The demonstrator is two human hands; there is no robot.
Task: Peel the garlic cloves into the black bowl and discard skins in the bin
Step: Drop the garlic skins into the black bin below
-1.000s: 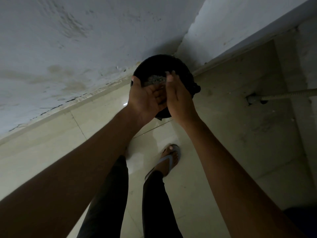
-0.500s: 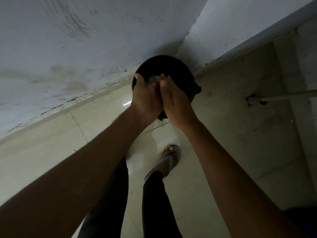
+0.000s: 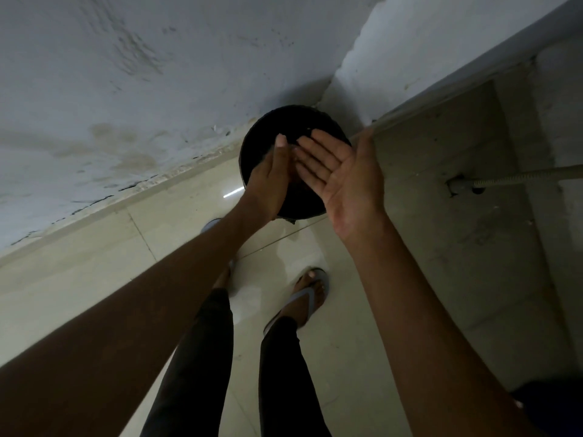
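Nearest the camera, two dark-trousered legs stand on a pale glossy tiled floor; the right foot wears a grey flip-flop, toes pointing toward the wall. A little further on, a thin tile joint runs across the floor and a bright streak of light glints on the tile.

Both forearms reach forward over the black bin, which sits on the floor in the corner where two walls meet. The bin is round, upright, its opening facing up (the inside is too dark to make anything out).

The left hand is turned edge-on above the bin's opening, fingers straight and together, holding nothing. The right hand is palm-up and flat, fingers spread wide and pointing toward the left hand, nearly touching it; the palm is bare.

Beyond, a stained, cracked whitish wall meets the floor at a chipped edge. To the right, a corrugated hose enters a hole in the tiled wall.
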